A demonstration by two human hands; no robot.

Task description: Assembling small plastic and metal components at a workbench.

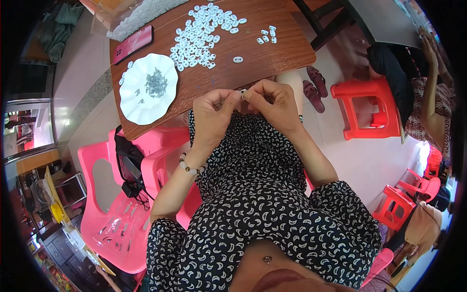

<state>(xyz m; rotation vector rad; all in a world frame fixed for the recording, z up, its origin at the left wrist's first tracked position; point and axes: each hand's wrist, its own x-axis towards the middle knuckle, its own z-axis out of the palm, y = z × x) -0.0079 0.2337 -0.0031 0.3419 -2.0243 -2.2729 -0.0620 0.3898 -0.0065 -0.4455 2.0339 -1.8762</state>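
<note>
Pinching small white piece (243,92) between both hands (213,113) (276,105); mostly hidden, details unclear.

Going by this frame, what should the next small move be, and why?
Probably a gentle press with the right hand while the left hand steadies the small white piece. Both hands' fingers meet on it, near the table edge. Grey bits lie on the plate; whether one sits in this piece is too small to tell.
</note>
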